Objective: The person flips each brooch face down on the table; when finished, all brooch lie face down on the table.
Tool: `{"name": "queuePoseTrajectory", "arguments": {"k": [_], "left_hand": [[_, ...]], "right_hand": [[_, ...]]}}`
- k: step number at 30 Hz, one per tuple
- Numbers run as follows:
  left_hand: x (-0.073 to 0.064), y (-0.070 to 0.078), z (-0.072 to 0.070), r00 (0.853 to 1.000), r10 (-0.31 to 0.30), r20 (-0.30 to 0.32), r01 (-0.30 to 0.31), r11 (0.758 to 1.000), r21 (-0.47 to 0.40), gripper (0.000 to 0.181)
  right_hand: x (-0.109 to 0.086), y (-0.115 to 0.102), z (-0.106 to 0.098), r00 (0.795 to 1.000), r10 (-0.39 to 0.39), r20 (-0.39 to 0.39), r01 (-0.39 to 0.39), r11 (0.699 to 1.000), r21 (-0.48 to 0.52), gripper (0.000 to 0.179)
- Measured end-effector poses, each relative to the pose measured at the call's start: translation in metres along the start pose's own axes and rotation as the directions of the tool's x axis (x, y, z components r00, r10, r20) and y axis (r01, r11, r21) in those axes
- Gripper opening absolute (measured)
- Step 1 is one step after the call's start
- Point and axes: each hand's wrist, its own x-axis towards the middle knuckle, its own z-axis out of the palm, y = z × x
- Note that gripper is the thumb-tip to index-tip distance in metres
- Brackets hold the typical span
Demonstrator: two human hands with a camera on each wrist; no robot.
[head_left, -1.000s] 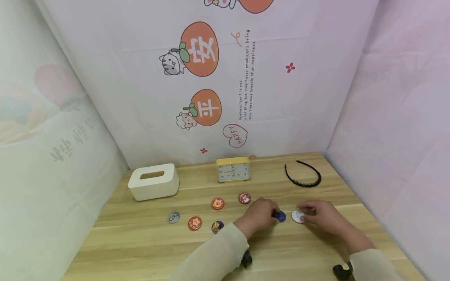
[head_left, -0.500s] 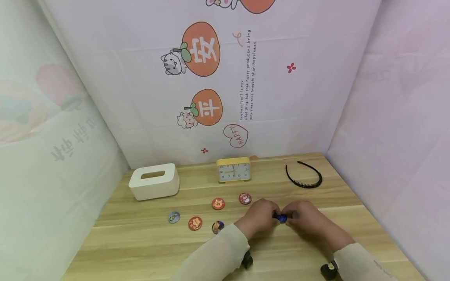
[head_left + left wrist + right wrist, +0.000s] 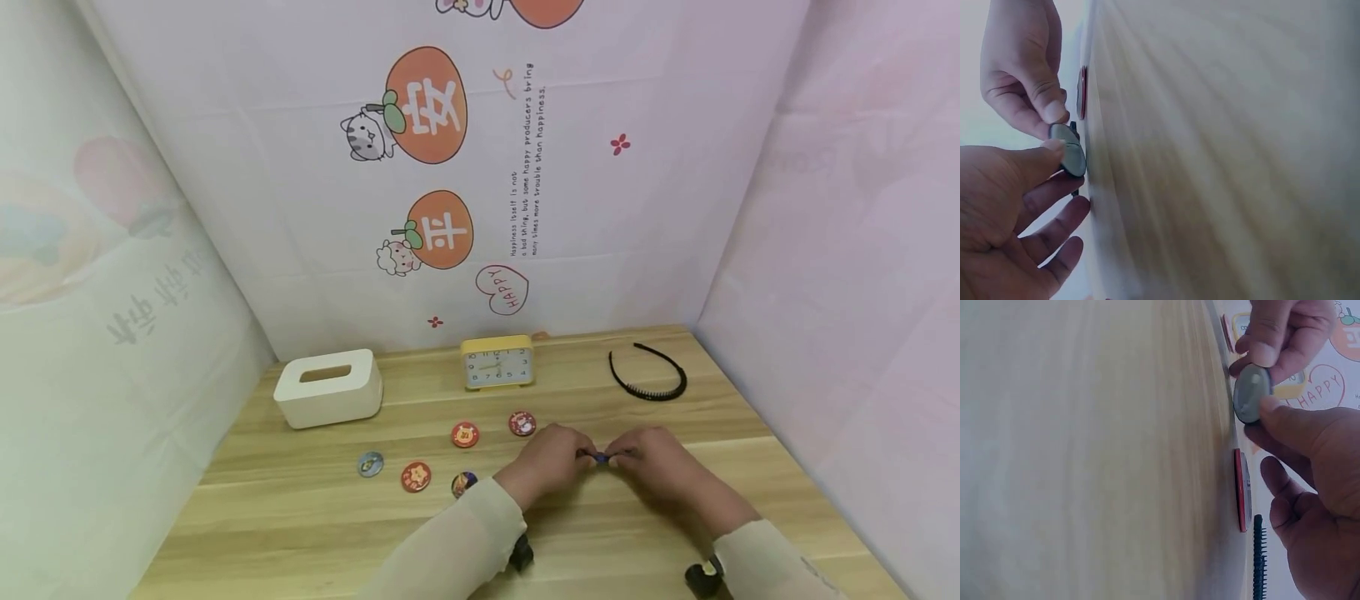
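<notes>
Both hands pinch one round badge (image 3: 602, 457), its blue edge just showing between the fingertips in the head view. Its plain grey back (image 3: 1251, 394) faces the right wrist camera, tilted up off the table. My left hand (image 3: 551, 462) grips one side between thumb and fingers; in the left wrist view its other fingers (image 3: 1060, 234) spread loosely. Opposite it, my right hand (image 3: 654, 467) holds the other side with thumb and forefinger. A red-edged badge (image 3: 1242, 490) lies close by my right hand in the right wrist view; the head view hides it behind that hand.
On the wooden table (image 3: 300, 533), several badges lie left of the hands, including a red one (image 3: 416, 477) and a grey-blue one (image 3: 371, 464). Behind stand a white tissue box (image 3: 330, 392) and yellow clock (image 3: 498, 363). A black headband (image 3: 652, 392) lies back right.
My right hand has moved left from the white badge to the blue badge and taken hold of it beside my left hand. The blue badge has tipped up so its face hardly shows.
</notes>
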Motion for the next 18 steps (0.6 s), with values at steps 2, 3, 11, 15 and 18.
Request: {"name": "queuePoseTrajectory", "arguments": {"k": [2,3,11,15,18], "left_hand": [[-0.001,0.002,-0.004,1.000,0.016,-0.015,-0.016,0.999,0.032,0.015],[-0.001,0.003,-0.006,1.000,0.022,-0.021,-0.021,0.999,0.046,0.016],[0.005,0.010,-0.004,0.997,-0.035,-0.066,0.040,0.995,0.091,0.009],[0.008,0.010,0.002,0.994,-0.081,-0.071,0.086,0.994,0.071,0.011],[0.009,0.009,0.004,0.992,-0.102,-0.069,0.106,0.993,0.059,0.017]], "right_hand": [[0.000,-0.001,-0.001,1.000,0.023,-0.010,-0.023,1.000,0.003,0.017],[0.001,-0.001,-0.001,0.999,0.039,-0.015,-0.039,0.999,0.010,0.017],[0.007,-0.002,0.005,0.992,0.098,-0.074,-0.097,0.995,0.021,0.014],[0.007,-0.002,0.006,0.993,0.102,-0.061,-0.100,0.994,0.037,0.017],[0.007,-0.002,0.005,0.993,0.106,-0.043,-0.103,0.993,0.056,0.020]]}}
